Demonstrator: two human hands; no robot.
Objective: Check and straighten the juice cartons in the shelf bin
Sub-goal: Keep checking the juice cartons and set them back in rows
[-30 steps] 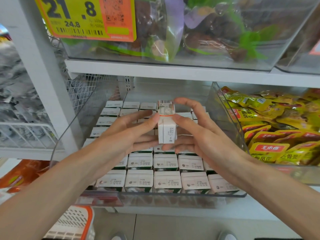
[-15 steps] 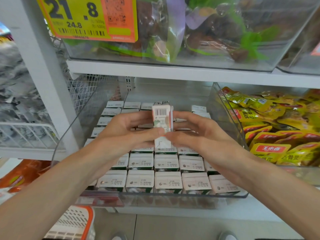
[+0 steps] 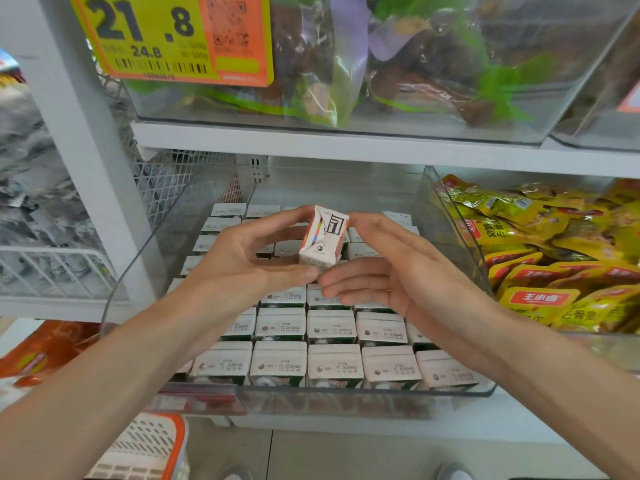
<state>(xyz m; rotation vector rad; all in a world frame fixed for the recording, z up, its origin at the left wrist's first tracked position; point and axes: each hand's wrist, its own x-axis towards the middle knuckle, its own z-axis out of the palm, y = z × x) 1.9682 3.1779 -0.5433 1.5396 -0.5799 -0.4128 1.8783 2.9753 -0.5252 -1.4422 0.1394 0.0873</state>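
A clear plastic shelf bin [image 3: 346, 400] holds several rows of white-topped juice cartons [image 3: 334, 367] standing upright, date prints facing up. One small juice carton [image 3: 323, 237] is lifted above the rows and tilted, its folded end facing me. My left hand [image 3: 239, 268] pinches it between a finger on top and the thumb underneath. My right hand [image 3: 408, 271] is beside the carton on the right, fingers fairly straight, its tips touching the carton's right edge and lower corner.
A neighbouring clear bin of yellow snack packs [image 3: 540, 299] stands on the right. The shelf board above carries a bin of bagged goods [image 3: 381, 81] and a yellow price tag [image 3: 166, 36]. A white shelf post [image 3: 86, 150] rises at left, with a white-orange basket [image 3: 145, 448] on the floor.
The lifted carton has been turned from upright to tilted, with its folded end now toward me. My right hand has loosened from the carton while my left keeps hold.
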